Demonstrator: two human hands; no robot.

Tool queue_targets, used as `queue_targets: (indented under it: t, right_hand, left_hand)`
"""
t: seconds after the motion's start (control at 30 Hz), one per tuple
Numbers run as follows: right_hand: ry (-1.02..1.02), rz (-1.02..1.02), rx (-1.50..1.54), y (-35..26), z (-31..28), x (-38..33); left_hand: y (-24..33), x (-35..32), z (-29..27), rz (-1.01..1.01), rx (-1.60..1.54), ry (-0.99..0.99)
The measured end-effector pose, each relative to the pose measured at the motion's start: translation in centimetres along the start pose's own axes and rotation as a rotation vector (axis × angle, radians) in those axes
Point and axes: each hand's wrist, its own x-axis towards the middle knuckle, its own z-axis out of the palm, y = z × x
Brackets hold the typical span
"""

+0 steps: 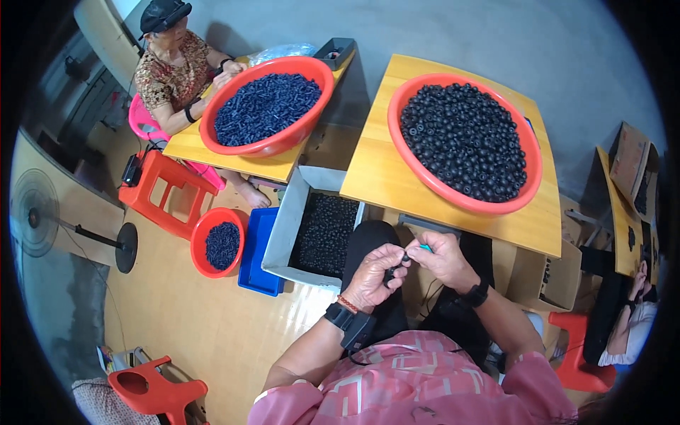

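Observation:
My left hand [372,278] is closed, its fingers curled round small black pieces [389,276]. Between its thumb and fingertip sits another small black piece [406,257]. Close against it, my right hand [450,262] pinches a small teal object [426,248] whose kind I cannot make out. Both hands meet above my lap, just short of the table [375,173]. A large red basin [489,206] on that table is heaped with round black pieces [464,138] that have holes. Left of my knee stands a grey crate [282,230] holding many small black pieces [326,234].
At the left table [190,145] a person [173,74] sits behind a red basin [265,147] of dark elongated pieces. Below are a red stool [151,190], a small red basin [199,253], a blue tray [256,265] and a fan [92,237]. Right: a cardboard box [542,280] and another person's arm [623,329].

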Motion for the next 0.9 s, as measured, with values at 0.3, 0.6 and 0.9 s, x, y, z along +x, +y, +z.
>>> queue_targets:
  t: [0.3, 0.6, 0.9]
  right_hand:
    - [-0.004, 0.005, -0.085, 0.5, -0.2, -0.5]
    - [0.032, -0.004, -0.060, 2.0, 0.1, -0.6]
    - [0.099, 0.037, 0.098, 1.7, 1.1, 0.1]
  left_hand:
    - [-0.2, 0.0, 0.0, -0.060, 0.014, 0.005]
    - [0.0, 0.5, 0.3, -0.061, -0.035, 0.026]
    - [-0.2, 0.4, -0.1, -0.056, -0.048, 0.064]
